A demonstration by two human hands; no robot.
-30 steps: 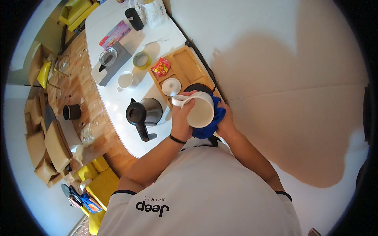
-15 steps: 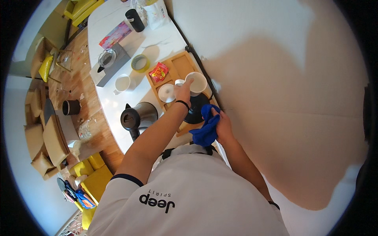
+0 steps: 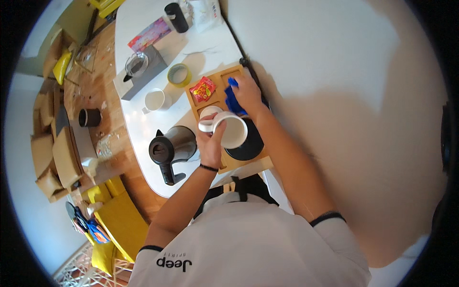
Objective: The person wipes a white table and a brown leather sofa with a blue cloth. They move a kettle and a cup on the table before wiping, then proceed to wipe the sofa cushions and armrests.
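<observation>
My left hand grips a white mug by its handle, lifted above the wooden tray. Bunched under my right hand is a blue cloth, pressed against the tray's far right part. Partly covered by the mug, a round black kettle base sits at the near side of the tray. Just beyond my left hand a white round thing shows in part. Red packets lie in a compartment at the tray's far left.
Left of the tray stands a steel kettle with a black handle. Beyond it are a second white mug, a roll of tape, a glass pot on a grey box, and a black cylinder. A wall rises on the right.
My left hand has lifted the mug off the tray and brought it nearer to me. My right hand has carried the blue cloth forward onto the tray's far right part.
</observation>
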